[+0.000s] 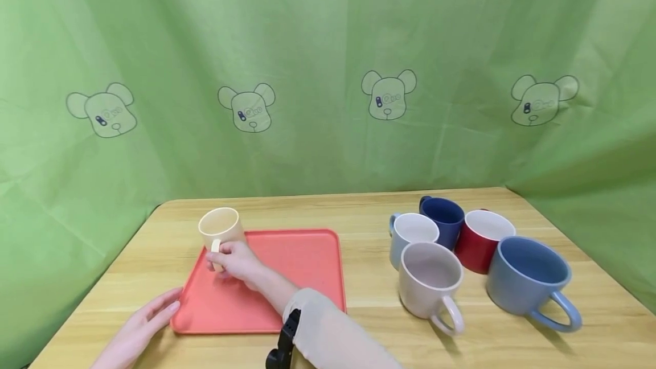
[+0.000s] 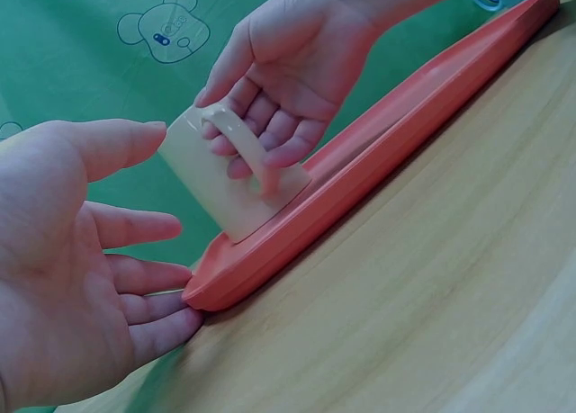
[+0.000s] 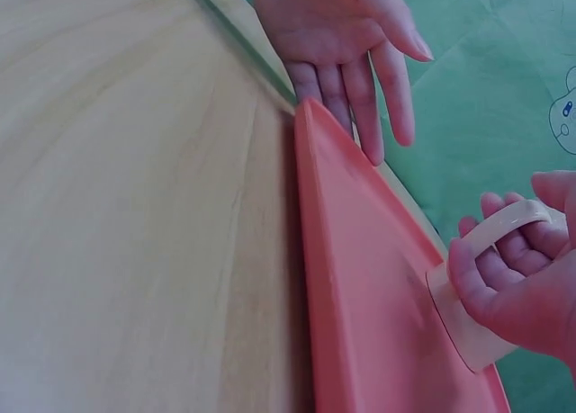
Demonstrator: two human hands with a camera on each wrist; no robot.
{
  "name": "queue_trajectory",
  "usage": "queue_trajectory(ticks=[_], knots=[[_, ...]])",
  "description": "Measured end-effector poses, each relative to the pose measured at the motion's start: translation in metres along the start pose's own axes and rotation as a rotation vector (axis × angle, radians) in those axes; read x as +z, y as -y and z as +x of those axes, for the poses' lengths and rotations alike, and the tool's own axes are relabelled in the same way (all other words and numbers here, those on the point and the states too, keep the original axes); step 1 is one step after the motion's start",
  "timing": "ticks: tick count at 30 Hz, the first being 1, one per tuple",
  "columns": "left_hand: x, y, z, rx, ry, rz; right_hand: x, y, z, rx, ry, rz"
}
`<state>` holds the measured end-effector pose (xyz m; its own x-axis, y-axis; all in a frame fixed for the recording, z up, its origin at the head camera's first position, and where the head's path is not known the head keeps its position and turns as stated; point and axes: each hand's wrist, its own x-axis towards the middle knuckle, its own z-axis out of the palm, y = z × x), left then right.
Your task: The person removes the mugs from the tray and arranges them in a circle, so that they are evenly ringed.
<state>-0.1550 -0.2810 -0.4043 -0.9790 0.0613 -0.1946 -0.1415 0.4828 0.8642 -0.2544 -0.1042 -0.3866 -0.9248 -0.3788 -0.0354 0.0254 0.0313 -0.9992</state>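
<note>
A cream mug (image 1: 221, 224) stands upright at the far left corner of the red tray (image 1: 302, 266). Its handle (image 2: 245, 145) points toward the person, and my right hand (image 1: 238, 261) grips it with fingers curled through and around it. At the tray's near left corner, my left hand (image 1: 142, 323) touches the edge. In the left wrist view that hand's fingers (image 2: 144, 276) are extended, the lower ones against the tray corner and the thumb held apart. The left palm holds nothing.
Several mugs cluster on the right of the wooden table (image 1: 369, 289): light blue (image 1: 398, 249), dark blue (image 1: 451, 232), red (image 1: 474, 249), pale pinkish-grey (image 1: 422, 292) and a large grey-blue one (image 1: 512, 286). A green curtain (image 1: 318, 152) hangs behind.
</note>
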Motion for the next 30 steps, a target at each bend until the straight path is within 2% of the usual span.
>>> queue_trajectory(ticks=[5, 10, 12, 14, 22, 30], knots=[[-0.001, 0.003, -0.002, 0.021, -0.007, -0.004, 0.003, 0.000, -0.001, 0.008, -0.043, 0.068], [-0.002, 0.004, -0.003, 0.029, -0.005, -0.030, 0.005, 0.000, -0.004, 0.011, -0.236, 0.142], [-0.002, 0.003, -0.002, 0.023, -0.001, -0.026, 0.003, 0.001, -0.005, 0.003, -0.308, 0.139], [-0.002, 0.002, -0.002, 0.014, 0.004, -0.023, 0.000, 0.002, -0.006, 0.003, -0.347, 0.119], [-0.001, 0.003, -0.003, 0.011, 0.007, -0.019, -0.020, 0.002, -0.008, -0.003, -0.338, 0.079], [-0.003, 0.002, -0.002, 0.014, 0.023, -0.027, -0.044, 0.018, -0.021, -0.033, -0.261, 0.180]])
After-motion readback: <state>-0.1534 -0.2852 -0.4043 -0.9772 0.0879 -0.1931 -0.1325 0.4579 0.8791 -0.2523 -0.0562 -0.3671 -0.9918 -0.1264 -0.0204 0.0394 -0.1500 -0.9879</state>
